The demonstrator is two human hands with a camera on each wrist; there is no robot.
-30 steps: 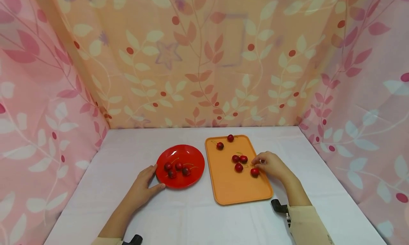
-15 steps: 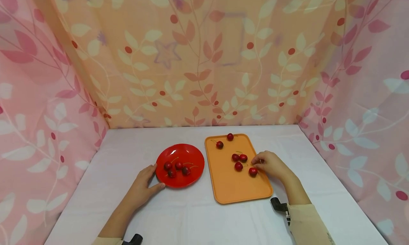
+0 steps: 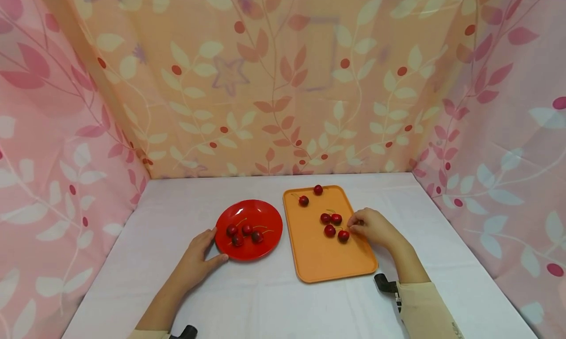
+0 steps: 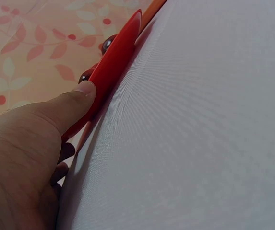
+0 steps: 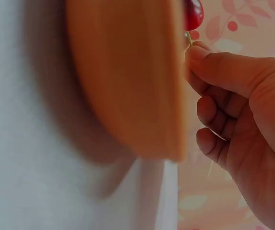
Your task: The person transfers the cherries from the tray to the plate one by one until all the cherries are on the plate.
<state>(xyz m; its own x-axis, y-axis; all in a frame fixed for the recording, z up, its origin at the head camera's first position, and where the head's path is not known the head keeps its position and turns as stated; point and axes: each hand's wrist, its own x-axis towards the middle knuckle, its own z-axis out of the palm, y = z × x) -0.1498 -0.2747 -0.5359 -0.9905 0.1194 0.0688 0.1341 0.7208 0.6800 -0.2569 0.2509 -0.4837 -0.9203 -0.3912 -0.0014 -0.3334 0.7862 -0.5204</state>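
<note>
My right hand (image 3: 373, 226) pinches the thin green stem of a cherry (image 3: 343, 236) between thumb and forefinger. In the right wrist view the stem (image 5: 190, 39) runs from the fingertips up to the glossy red fruit. That cherry is over the orange tray (image 3: 327, 265), beside a cluster of several cherries (image 3: 329, 231). My left hand (image 3: 199, 258) lies at the left rim of a red plate (image 3: 265, 213), thumb and fingers spread along it. The left wrist view shows the thumb (image 4: 82, 98) against the plate's side. Several dark red cherries (image 3: 238, 240) with stems lie on the plate.
Near the tray's far edge lie two more cherries, one dark (image 3: 303, 201) and one bright (image 3: 318, 189). A white cloth (image 3: 247, 299) covers the table. Patterned curtains (image 3: 274, 83) enclose the back and both sides.
The cherry by my right fingers has shifted left along the tray, closer to the cluster. The right hand has hardly moved, and my left hand stays at the plate's rim.
</note>
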